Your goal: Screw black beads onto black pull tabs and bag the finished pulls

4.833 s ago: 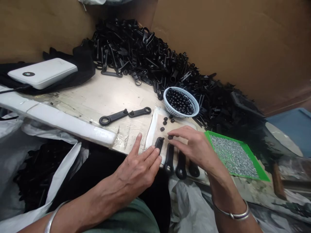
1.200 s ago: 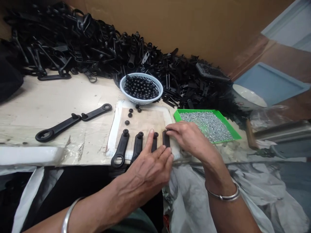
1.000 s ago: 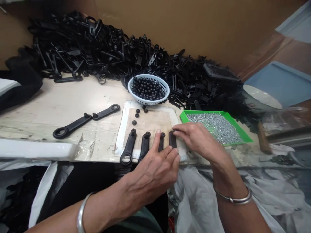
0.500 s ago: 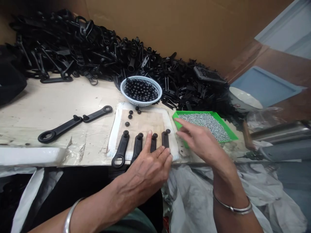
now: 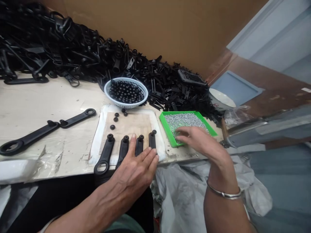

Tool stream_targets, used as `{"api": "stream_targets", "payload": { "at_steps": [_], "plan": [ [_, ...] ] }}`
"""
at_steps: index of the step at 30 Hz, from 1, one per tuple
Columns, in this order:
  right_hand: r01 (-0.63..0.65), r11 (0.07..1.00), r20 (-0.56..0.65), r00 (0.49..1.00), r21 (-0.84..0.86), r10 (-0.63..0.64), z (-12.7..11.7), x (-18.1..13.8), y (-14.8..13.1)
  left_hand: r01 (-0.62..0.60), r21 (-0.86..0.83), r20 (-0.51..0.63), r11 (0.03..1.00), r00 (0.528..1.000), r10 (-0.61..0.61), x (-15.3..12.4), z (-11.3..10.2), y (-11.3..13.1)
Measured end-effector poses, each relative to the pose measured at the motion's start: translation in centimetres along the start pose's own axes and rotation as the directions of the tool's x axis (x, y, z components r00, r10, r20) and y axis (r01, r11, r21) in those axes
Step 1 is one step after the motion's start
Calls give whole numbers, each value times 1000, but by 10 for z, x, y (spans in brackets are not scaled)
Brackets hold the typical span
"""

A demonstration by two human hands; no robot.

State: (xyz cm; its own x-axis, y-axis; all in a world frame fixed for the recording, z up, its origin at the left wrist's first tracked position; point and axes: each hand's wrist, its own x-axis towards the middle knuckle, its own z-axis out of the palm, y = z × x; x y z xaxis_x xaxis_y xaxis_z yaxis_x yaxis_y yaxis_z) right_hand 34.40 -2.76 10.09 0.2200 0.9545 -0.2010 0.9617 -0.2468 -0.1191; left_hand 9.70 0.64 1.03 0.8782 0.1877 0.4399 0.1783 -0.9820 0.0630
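Observation:
Several black lever-like parts (image 5: 105, 155), each with a round knob at its far end, lie side by side on a white-edged pad (image 5: 97, 129). The leftmost shows a ring at its near end. My left hand (image 5: 137, 168) rests flat across the ones on the right, fingers stretched out, hiding their near ends. Over the green tray (image 5: 167, 129) of small silver pins (image 5: 182, 119) is my right hand (image 5: 201, 139), its thumb and fingers apart at the pins. Whether a pin touches the fingertips is too small to tell. A few loose black knobs (image 5: 112, 127) sit on the pad.
Behind the pad stands a light blue basket (image 5: 107, 94) full of black knobs. A large heap of black parts (image 5: 80, 55) runs along the cardboard wall (image 5: 145, 29). Two more black levers (image 5: 36, 136) lie at left. A white bowl (image 5: 222, 97) stands at the far right.
My right hand has moved from the tray's left edge to over the pins. My left hand stays on the levers. The whole view has shifted right.

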Motion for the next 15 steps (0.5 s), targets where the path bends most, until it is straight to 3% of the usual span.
{"api": "stream_targets", "payload": {
  "at_steps": [5, 10, 13, 15],
  "plan": [
    [56, 997, 26, 998, -49, -55, 3, 13, -8, 38, -75, 65, 996, 997, -33, 4, -10, -2],
    [87, 996, 43, 995, 1, -87, 3, 13, -4, -17, -282, -68, 959, 998, -2, -3, -20, -15],
    [96, 993, 28, 995, 65, -98, 5, 12, 6, 35, -418, -133, 908, 986, -100, -12, -38, -17],
    [98, 990, 6, 995, 103, -99, 8, 12, 12, 130, -546, -134, 828, 962, -239, -16, -52, -14]
  ]
}}
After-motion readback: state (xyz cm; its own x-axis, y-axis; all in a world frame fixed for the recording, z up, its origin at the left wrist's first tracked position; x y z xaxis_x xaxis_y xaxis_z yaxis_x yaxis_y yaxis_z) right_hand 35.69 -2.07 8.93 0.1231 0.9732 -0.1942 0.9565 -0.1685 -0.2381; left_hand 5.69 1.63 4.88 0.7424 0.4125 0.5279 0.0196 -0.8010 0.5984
